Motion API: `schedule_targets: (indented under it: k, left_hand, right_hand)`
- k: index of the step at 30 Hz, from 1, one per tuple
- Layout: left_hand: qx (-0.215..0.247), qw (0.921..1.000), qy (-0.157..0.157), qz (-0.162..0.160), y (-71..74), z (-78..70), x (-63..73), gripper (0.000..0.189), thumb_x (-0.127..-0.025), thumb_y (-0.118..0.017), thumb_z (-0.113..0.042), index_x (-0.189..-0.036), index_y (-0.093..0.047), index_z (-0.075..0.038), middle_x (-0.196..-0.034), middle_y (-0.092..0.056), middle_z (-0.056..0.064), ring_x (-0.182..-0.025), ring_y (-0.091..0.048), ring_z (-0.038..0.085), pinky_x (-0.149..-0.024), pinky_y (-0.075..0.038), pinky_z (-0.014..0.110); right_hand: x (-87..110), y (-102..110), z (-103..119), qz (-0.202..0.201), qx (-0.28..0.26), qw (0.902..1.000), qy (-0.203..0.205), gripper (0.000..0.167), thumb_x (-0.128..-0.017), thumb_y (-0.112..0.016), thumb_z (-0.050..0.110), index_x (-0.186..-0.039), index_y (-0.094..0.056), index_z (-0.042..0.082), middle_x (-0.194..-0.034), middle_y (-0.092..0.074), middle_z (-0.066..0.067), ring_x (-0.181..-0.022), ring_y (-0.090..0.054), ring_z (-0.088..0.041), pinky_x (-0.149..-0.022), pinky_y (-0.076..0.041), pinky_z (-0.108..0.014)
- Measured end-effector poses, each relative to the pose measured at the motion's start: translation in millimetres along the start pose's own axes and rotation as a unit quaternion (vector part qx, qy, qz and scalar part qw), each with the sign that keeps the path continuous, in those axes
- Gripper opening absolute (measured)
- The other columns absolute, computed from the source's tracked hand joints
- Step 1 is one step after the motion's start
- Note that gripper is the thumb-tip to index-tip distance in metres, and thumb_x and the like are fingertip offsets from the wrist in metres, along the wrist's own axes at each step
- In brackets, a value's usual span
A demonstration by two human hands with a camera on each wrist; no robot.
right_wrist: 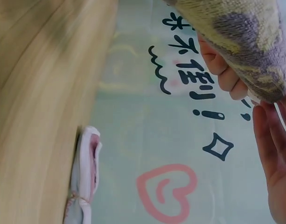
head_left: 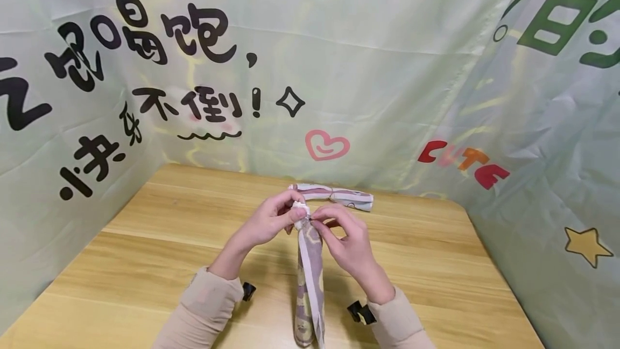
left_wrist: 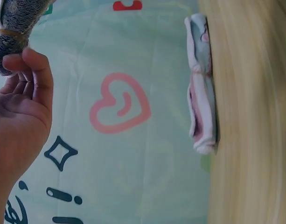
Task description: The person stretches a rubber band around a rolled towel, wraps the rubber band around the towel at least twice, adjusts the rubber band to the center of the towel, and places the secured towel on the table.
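Note:
A rolled towel [head_left: 310, 273], purple and yellow with a pale edge strip, is held up by its far, narrower end. My left hand [head_left: 272, 218] grips that whitish end between thumb and fingers. Beside it, the thumb and forefinger of my right hand [head_left: 350, 238] pinch at the same end; whether they hold cloth or a band is too small to tell. A thin tan band [left_wrist: 11, 32] circles the towel near its end in the left wrist view. From below, the right wrist view shows the towel's patterned side [right_wrist: 240, 32] above both hands.
A second rolled towel [head_left: 351, 198], white and pinkish with a thin tie round its middle, lies at the back of the wooden table [head_left: 194, 220]. Behind and beside the table hangs a pale printed cloth [head_left: 387, 96]. Small black pieces [head_left: 361, 312] sit at the sleeve cuffs.

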State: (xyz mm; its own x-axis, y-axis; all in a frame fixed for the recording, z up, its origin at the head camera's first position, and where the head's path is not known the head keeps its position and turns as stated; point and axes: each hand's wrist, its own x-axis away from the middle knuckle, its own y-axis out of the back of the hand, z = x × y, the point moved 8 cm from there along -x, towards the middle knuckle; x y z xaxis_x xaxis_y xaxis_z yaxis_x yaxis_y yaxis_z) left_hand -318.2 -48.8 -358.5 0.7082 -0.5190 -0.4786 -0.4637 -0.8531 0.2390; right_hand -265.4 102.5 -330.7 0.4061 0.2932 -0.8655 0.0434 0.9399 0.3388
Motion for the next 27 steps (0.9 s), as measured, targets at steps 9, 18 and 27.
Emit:
schedule_targets:
  k: [9, 18, 27]
  left_hand:
    - [0.052, 0.9981, -0.005, -0.032, -6.7, 0.5, -1.9, 0.018, -0.104, -0.063, -0.012, -0.106, -0.060, 0.006, -0.078, -0.062, 0.004, -0.059, -0.058, 0.011, -0.049, -0.054, 0.029]
    - [0.084, 0.9943, 0.009, -0.065, -4.7, 4.5, -1.1, 0.022, -0.105, -0.060, -0.011, -0.105, -0.058, 0.012, -0.074, -0.063, -0.002, -0.056, -0.058, 0.007, -0.049, -0.051, 0.023]
    - [0.051, 0.9957, -0.009, -0.077, -4.3, -5.7, -0.2, 0.025, -0.104, -0.064, -0.018, -0.102, -0.061, 0.007, -0.079, -0.062, 0.001, -0.063, -0.057, 0.007, -0.051, -0.051, 0.023]
  right_hand:
    - [-2.1, 3, 18, -0.009, 0.051, 0.9907, 0.126, 0.008, -0.102, -0.065, 0.003, -0.103, -0.070, -0.003, -0.097, -0.072, -0.016, -0.085, -0.071, -0.028, -0.078, -0.060, -0.026]
    - [-0.1, -2, 20, -0.016, 0.111, 0.9809, 0.159, 0.014, -0.104, -0.061, 0.005, -0.109, -0.071, -0.004, -0.103, -0.073, -0.015, -0.088, -0.071, -0.027, -0.085, -0.060, -0.028]
    - [-2.5, -4, 28, -0.020, 0.113, 0.9796, 0.165, 0.012, -0.103, -0.062, 0.004, -0.106, -0.071, -0.003, -0.101, -0.074, -0.014, -0.084, -0.070, -0.025, -0.077, -0.059, -0.029]
